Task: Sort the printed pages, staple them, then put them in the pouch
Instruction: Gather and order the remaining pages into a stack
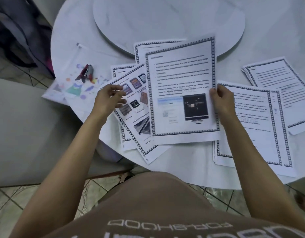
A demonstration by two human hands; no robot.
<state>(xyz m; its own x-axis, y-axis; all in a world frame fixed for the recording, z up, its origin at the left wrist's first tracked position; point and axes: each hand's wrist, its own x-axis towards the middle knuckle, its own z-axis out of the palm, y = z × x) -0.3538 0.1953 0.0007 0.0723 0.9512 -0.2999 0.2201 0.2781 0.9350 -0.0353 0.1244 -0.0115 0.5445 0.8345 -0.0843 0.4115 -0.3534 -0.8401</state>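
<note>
R hand (221, 97) pinching bordered printed page (180, 90) w/ monitor pic, stapler (86, 73) nearby

Place: you stand in what looks like a home dining area.
Table: you face a round white marble-look table (165, 174).
Turntable: a raised round turntable (165, 19) sits at the table's middle.
Floor: tiles (11, 200) run beneath the table.
Seat: a pale cushioned seat (28, 131) stands left of the table.
</note>
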